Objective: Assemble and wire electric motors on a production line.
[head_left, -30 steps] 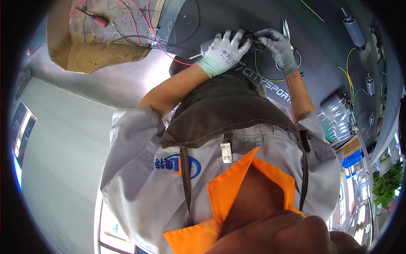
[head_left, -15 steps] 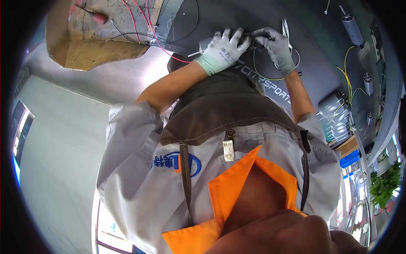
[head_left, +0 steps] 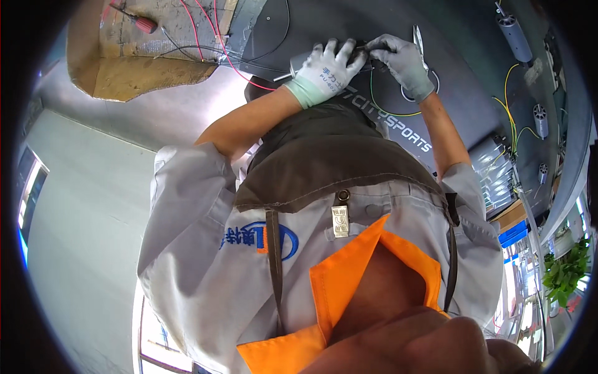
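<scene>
My left hand point(head_left: 329, 71), in a white coated glove, lies over a grey cylindrical motor point(head_left: 298, 64) and grips it. The motor's thin metal shaft sticks out to the left. Just right of it, the gloved fingers of my right hand point(head_left: 403, 65) are pinched together at the motor's end. What they hold is too small and covered to make out. A green-yellow wire point(head_left: 381, 107) loops down from there over the dark, lettered work surface point(head_left: 455, 93). Partly behind my right hand lies a pair of scissors point(head_left: 419, 42), blades pointing away.
At the far left a cardboard piece point(head_left: 140, 78) carries a red-handled screwdriver point(head_left: 144, 24), with red wires point(head_left: 219, 37) and black ones nearby. More motors point(head_left: 514, 38) with yellow wires point(head_left: 507, 103) lie on the right. A metallic stack point(head_left: 489, 162) sits at the near right.
Both hands stay together at the motor, with only slight shifts of the fingers and of the whole view. Nothing has visibly been taken up or let go.
</scene>
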Demonstrator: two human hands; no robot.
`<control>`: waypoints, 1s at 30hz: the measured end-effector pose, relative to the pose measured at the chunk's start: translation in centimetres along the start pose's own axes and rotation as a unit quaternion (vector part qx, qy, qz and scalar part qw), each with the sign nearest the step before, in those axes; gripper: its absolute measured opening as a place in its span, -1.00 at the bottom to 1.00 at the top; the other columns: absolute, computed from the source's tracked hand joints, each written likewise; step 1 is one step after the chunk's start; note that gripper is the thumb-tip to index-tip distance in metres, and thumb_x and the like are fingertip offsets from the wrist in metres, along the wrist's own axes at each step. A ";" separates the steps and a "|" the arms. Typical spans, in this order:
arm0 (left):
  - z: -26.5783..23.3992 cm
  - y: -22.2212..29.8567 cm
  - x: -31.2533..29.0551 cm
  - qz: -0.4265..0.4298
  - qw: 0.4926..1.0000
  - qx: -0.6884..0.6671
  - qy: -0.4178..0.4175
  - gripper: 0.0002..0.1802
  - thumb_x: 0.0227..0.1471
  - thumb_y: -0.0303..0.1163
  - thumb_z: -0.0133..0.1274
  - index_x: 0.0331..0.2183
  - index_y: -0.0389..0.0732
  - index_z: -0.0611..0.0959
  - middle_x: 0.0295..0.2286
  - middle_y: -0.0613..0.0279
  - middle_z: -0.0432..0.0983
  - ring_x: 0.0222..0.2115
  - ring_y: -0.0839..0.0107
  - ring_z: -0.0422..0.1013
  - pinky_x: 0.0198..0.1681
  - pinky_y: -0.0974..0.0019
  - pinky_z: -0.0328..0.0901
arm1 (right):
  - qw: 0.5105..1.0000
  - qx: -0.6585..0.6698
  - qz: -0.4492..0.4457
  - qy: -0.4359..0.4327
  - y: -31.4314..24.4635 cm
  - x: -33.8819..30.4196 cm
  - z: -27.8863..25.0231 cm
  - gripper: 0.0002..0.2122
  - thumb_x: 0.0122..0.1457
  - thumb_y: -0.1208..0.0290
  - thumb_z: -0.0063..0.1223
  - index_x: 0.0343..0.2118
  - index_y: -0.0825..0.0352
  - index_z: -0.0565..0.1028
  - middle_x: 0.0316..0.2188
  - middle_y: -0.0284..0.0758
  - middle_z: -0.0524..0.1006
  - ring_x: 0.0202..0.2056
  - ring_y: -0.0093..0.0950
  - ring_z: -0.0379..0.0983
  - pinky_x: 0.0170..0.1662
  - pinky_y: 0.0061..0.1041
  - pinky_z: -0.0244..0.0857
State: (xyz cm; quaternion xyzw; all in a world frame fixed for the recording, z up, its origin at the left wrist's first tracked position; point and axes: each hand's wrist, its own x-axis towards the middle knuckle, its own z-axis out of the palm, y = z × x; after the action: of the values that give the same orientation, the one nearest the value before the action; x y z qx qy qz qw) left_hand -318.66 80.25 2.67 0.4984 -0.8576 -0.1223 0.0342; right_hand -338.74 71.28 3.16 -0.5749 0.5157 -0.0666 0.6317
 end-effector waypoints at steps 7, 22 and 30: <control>0.1 0.0 0.0 -0.008 0.999 -0.030 -0.045 -0.45 0.11 -0.30 -0.07 0.17 -0.03 0.39 0.15 -0.13 0.25 0.03 -0.15 0.33 -0.02 -0.18 0.36 | 0.948 0.279 0.148 0.047 -0.2 -1.3 0.2 -0.79 0.19 0.56 0.15 -0.12 0.46 0.50 -0.25 -0.25 0.61 -0.29 -0.48 0.59 -0.25 -0.48 0.57; 0.1 0.0 -0.4 -0.002 0.999 -0.033 -0.041 -0.44 0.10 -0.30 -0.06 0.17 -0.04 0.39 0.15 -0.14 0.23 0.02 -0.17 0.33 -0.03 -0.19 0.35 | 0.990 0.088 0.066 0.085 0.0 -0.9 1.7 -0.89 0.15 0.61 0.12 -0.27 0.42 0.60 -0.39 -0.35 0.63 -0.32 -0.57 0.58 -0.23 -0.58 0.47; 0.1 0.0 -0.2 -0.006 0.999 -0.017 -0.033 -0.47 0.10 -0.30 -0.07 0.14 -0.05 0.42 0.12 -0.14 0.28 0.01 -0.14 0.34 -0.03 -0.18 0.36 | 0.981 -0.173 -0.043 0.082 -1.3 -0.5 1.9 -0.83 0.13 0.54 0.12 -0.22 0.44 0.59 -0.34 -0.31 0.64 -0.28 -0.61 0.54 -0.15 -0.59 0.39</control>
State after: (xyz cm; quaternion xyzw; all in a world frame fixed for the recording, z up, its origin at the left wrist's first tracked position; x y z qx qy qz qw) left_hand -318.56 80.44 2.54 0.4985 -0.8531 -0.1533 0.0141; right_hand -336.93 72.41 4.15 -0.6896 0.5444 -0.0500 0.4751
